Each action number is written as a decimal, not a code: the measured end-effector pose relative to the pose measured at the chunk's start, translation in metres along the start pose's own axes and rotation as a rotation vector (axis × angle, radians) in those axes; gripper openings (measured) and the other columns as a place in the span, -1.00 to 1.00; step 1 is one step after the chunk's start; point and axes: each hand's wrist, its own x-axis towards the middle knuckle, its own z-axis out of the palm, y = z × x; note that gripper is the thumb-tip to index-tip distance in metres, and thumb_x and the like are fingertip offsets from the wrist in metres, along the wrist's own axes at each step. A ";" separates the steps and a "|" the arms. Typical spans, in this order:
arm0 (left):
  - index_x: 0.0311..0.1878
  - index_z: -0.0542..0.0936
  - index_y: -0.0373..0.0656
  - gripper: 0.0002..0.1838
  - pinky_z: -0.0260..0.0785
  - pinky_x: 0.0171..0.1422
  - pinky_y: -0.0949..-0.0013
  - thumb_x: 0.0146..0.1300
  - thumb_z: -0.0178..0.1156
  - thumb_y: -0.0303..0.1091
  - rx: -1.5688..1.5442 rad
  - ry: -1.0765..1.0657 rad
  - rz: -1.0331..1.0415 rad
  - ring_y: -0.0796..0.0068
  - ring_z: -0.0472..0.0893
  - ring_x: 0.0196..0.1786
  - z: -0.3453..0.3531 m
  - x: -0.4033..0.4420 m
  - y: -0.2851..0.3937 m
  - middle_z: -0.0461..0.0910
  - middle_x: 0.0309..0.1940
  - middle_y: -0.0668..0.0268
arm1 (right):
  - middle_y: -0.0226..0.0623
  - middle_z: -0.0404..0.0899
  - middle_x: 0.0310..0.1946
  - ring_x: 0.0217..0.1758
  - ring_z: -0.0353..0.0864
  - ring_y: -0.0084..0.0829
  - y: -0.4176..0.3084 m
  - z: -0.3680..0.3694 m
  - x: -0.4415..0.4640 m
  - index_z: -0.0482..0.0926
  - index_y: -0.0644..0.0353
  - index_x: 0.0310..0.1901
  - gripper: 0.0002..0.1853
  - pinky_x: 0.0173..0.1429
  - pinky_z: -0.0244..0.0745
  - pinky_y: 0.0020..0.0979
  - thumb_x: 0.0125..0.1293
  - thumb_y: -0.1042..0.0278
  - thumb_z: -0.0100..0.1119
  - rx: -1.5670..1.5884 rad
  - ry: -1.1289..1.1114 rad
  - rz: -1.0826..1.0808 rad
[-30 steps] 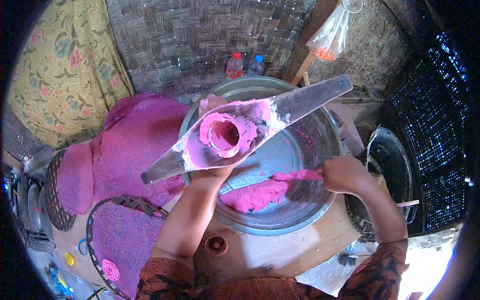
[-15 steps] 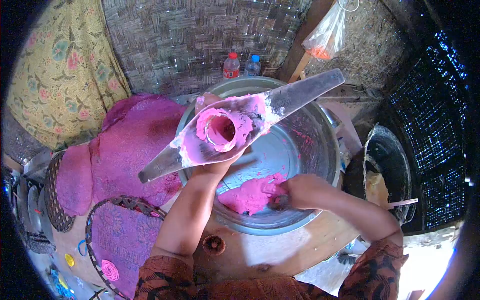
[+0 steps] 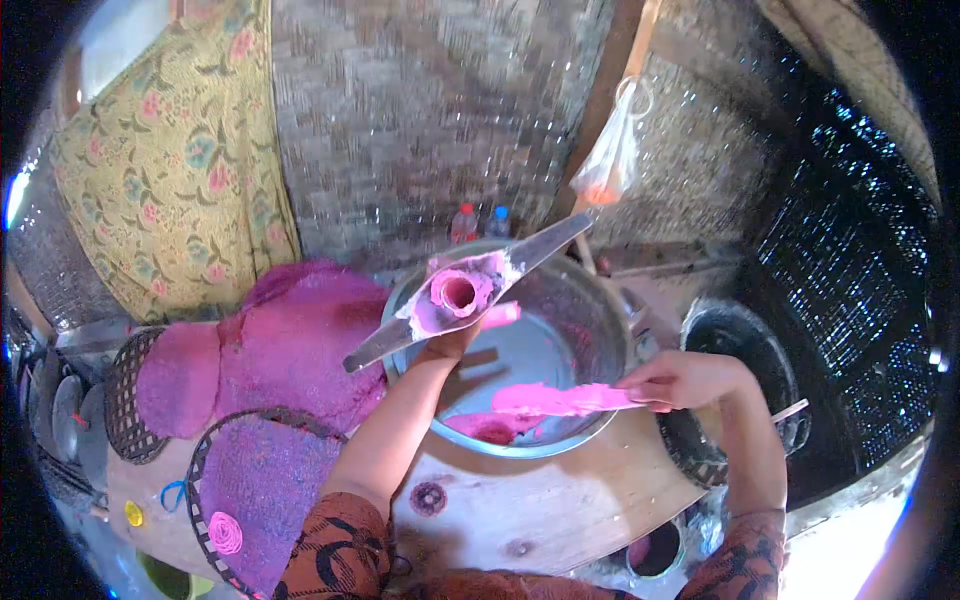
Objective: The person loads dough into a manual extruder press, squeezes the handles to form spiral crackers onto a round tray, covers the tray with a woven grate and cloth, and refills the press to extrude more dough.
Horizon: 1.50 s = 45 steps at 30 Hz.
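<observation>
Pale wooden tabletop (image 3: 600, 500) nearest, supporting round metal basin (image 3: 530, 453). Right hand (image 3: 690, 380) clamped on flat pink-coated tool (image 3: 628, 398), held roughly level, presumably so sticky pink dough (image 3: 540, 402) stays on; more dough inside basin. Left hand (image 3: 452, 343) gripping dark two-handled press (image 3: 553, 241) from below, mouth upward, above basin, likely containing drips. Woven bamboo wall (image 3: 430, 110) behind. Since earlier frame: loaded tool lifted clear.
</observation>
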 end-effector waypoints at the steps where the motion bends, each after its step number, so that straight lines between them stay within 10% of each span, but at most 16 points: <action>1: 0.04 0.51 0.00 -0.63 0.20 0.26 0.05 0.18 0.14 -0.12 -0.037 -0.036 -0.047 0.16 0.49 0.04 0.005 -0.001 0.000 0.57 -0.07 0.26 | -0.37 0.48 -0.52 -0.48 0.36 -0.61 -0.017 0.000 -0.031 0.47 0.25 0.11 -0.67 -0.35 0.36 -0.48 0.38 0.33 -0.04 0.030 0.056 -0.052; 8: -0.20 0.55 -0.14 -0.76 0.37 -0.02 0.27 0.00 0.29 -0.47 -0.663 0.204 -0.010 0.30 0.54 -0.15 -0.078 0.112 0.064 0.56 -0.26 0.24 | -0.46 0.37 -0.57 -0.59 0.19 -0.70 -0.070 0.033 -0.161 0.48 0.37 0.04 -0.69 -0.55 0.05 -0.61 0.32 0.39 0.06 0.474 0.593 -0.447; 14: -0.41 0.53 -0.06 -0.78 0.37 -0.30 0.37 -0.08 0.40 -0.29 -0.254 0.301 0.515 0.42 0.51 -0.41 -0.223 0.162 0.116 0.52 -0.52 0.36 | -0.49 0.32 -0.65 -0.72 0.10 -0.78 -0.130 0.078 -0.137 0.39 0.24 0.15 -0.65 -0.68 -0.08 -0.66 0.38 0.35 -0.04 0.562 0.795 -0.794; 16: -0.33 0.54 -0.07 -0.76 0.43 -0.23 0.34 -0.03 0.36 -0.24 -0.630 -0.152 0.012 0.43 0.57 -0.34 -0.290 0.138 0.134 0.53 -0.50 0.33 | -0.48 0.33 -0.62 -0.71 0.10 -0.76 -0.149 0.099 -0.113 0.38 0.21 0.17 -0.65 -0.67 -0.06 -0.67 0.38 0.33 -0.03 0.659 0.690 -0.813; 21: -0.26 0.56 -0.03 -0.80 0.44 -0.17 0.23 0.09 0.27 -0.19 -0.231 0.025 0.330 0.26 0.59 -0.25 -0.341 0.103 0.059 0.59 -0.37 0.29 | -0.50 0.28 -0.60 -0.66 0.05 -0.74 -0.179 0.129 -0.063 0.35 0.17 0.21 -0.63 -0.61 -0.08 -0.69 0.41 0.31 -0.04 0.843 0.384 -0.658; 24: -0.32 0.53 -0.02 -0.79 0.42 -0.21 0.21 0.10 0.19 -0.11 0.177 -0.062 0.429 0.25 0.58 -0.28 -0.396 0.068 0.012 0.55 -0.41 0.28 | -0.39 0.36 -0.61 -0.66 0.24 -0.67 -0.214 0.140 -0.042 0.44 0.09 0.15 -0.66 -0.61 0.07 -0.60 0.36 0.30 0.03 0.684 0.300 -0.599; 27: -0.30 0.50 -0.04 -0.75 0.40 -0.26 0.17 0.04 0.21 -0.12 0.244 -0.166 0.286 0.22 0.56 -0.32 -0.450 0.032 -0.018 0.53 -0.40 0.26 | -0.25 0.53 -0.49 -0.39 0.63 -0.34 -0.274 0.153 -0.053 0.61 -0.03 -0.05 -0.66 -0.37 0.44 -0.28 0.10 0.48 0.12 -0.579 1.001 -0.722; 30: -0.26 0.48 -0.07 -0.70 0.37 -0.28 0.17 0.00 0.24 -0.12 0.158 -0.163 0.105 0.18 0.54 -0.35 -0.496 -0.006 -0.018 0.52 -0.38 0.22 | -0.33 0.51 -0.51 -0.41 0.61 -0.33 -0.346 0.174 -0.060 0.59 -0.04 -0.06 -0.65 -0.37 0.44 -0.31 0.07 0.46 0.09 -1.203 1.102 -0.694; 38: -0.19 0.49 -0.10 -0.65 0.42 -0.19 0.23 -0.01 0.27 -0.13 0.225 -0.421 -0.100 0.17 0.57 -0.30 -0.569 -0.104 -0.046 0.53 -0.37 0.24 | -0.36 0.42 -0.41 -0.46 0.46 -0.42 -0.364 0.310 0.041 0.47 0.06 0.07 -0.56 -0.43 0.38 -0.40 0.08 0.33 0.02 -1.326 1.066 -0.922; 45: -0.19 0.56 -0.11 -0.58 0.44 -0.07 0.22 -0.03 0.28 -0.03 0.463 -0.515 -0.247 0.18 0.60 -0.15 -0.593 -0.157 -0.110 0.60 -0.21 0.21 | -0.42 0.43 -0.45 -0.48 0.49 -0.43 -0.377 0.289 0.011 0.48 0.03 0.06 -0.56 -0.42 0.41 -0.36 0.07 0.35 0.02 -1.143 1.096 -0.859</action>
